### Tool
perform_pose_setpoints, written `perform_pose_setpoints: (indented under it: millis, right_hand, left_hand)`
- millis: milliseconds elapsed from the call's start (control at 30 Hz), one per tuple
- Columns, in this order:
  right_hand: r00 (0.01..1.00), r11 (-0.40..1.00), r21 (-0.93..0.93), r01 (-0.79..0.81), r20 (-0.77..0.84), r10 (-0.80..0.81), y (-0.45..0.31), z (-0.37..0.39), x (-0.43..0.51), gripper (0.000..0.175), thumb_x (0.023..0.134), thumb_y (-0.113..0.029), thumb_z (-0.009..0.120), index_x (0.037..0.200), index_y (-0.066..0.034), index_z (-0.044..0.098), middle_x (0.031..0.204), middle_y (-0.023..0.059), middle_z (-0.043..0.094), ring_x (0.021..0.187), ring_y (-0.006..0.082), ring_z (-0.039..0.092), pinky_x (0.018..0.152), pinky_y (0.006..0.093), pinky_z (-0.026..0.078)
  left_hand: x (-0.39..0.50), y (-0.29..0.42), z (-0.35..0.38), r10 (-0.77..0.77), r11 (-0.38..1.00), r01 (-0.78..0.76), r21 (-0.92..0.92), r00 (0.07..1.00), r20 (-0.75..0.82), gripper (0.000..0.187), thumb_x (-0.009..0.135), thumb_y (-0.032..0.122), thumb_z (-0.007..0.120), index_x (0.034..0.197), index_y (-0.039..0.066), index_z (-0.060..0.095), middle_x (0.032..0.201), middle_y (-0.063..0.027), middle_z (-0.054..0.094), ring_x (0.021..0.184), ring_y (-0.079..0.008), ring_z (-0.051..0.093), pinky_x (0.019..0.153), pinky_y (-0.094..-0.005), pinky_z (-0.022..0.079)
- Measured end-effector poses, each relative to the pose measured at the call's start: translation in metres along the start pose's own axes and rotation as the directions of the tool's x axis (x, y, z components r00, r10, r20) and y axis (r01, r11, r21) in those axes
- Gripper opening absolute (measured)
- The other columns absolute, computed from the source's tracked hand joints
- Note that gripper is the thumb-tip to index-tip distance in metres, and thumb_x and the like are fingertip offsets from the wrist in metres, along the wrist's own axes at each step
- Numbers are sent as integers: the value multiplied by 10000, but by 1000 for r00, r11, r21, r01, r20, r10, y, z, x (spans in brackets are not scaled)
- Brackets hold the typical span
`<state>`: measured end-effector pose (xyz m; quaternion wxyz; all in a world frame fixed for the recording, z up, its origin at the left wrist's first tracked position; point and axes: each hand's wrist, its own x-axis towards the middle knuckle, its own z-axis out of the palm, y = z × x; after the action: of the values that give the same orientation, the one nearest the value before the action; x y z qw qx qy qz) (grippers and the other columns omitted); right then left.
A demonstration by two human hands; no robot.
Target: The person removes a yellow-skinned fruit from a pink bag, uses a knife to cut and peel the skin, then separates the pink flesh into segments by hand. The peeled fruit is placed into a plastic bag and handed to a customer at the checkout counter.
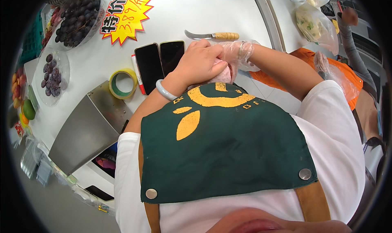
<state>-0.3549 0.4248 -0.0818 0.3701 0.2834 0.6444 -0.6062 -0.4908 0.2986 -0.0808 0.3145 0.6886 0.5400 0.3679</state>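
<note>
My left hand, bare and with a pale bangle at the wrist, lies against my right hand. A clear plastic glove covers the right hand and bunches at its wrist. Its fingers are mostly hidden behind the left hand. The left fingers curl over at the meeting point, and what they grip is unclear. Just below them shows a pale pink speckled thing, partly covered. A hooked knife with a wooden handle rests on the white table beyond my hands. Two dark-screened phones lie left of my left hand.
A red-and-white marker, a yellow tape roll and a steel box stand at left. Grapes and plums or grapes sit in clear containers. A price sign lies nearby. Another person's arm is at right.
</note>
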Motion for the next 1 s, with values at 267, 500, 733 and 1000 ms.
perform_pose_setpoints:
  millis: [267,500,733,1000]
  right_hand:
    - [997,994,69,83,-12,-82,13,10,-4,437,859,-238,647,1277,-152,551,1145,42,630,1097,179,581,829,336,547]
    - [998,948,310,66,-32,-59,24,16,-11,542,729,-245,726,1232,-107,577,1157,105,639,1077,224,596,928,345,465]
    - [1000,872,489,9,-11,-5,29,12,-12,565,723,-65,720,1261,-80,547,1148,59,616,1079,168,586,936,308,482]
    - [970,979,178,98,-237,-54,24,5,-14,519,724,-149,682,1234,-114,593,1121,86,646,1083,204,588,935,312,459]
  left_hand:
    - [-6,3,8,31,996,-27,-88,998,52,220,759,291,649,841,91,606,813,-68,595,881,-262,499,843,-387,405]
    - [-15,2,15,31,981,-18,-195,997,64,231,703,219,696,909,115,693,865,-19,656,898,-252,500,868,-371,405]
    - [-24,-4,9,37,981,-41,-189,999,-24,207,659,173,687,853,104,712,841,-12,688,852,-240,501,874,-356,387]
    - [-17,1,3,55,989,-61,-133,997,-51,242,732,159,681,963,94,711,1050,-39,664,1021,-231,503,943,-353,376]
